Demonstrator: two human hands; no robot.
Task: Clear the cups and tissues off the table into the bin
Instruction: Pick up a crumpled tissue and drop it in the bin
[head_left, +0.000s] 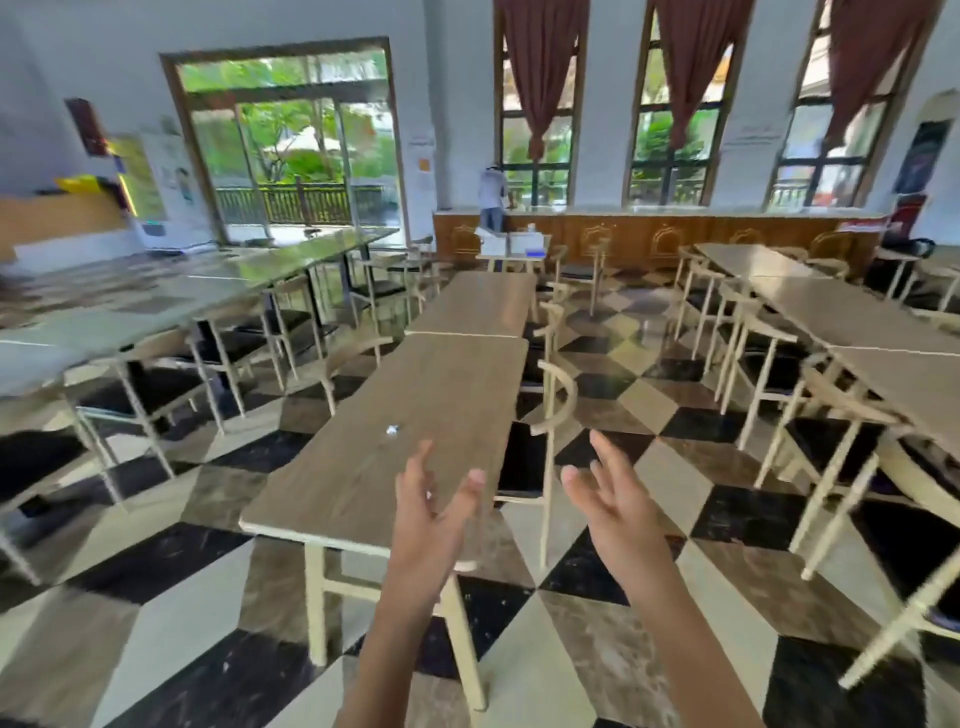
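Observation:
A long wooden table (363, 467) runs away from me in the middle of the room. One small white scrap of tissue (391, 429) lies on its near half. My left hand (431, 514) is raised over the table's near right corner, fingers spread, holding nothing. My right hand (618, 499) hovers just right of the table, above the floor, also spread and empty. I see no cups and no bin in this view.
A wooden chair (550, 410) stands tucked at the table's right side. More tables and chairs fill the left (156, 312) and right (857, 332). A person (491, 197) stands at the far counter. The floor is checkered tile.

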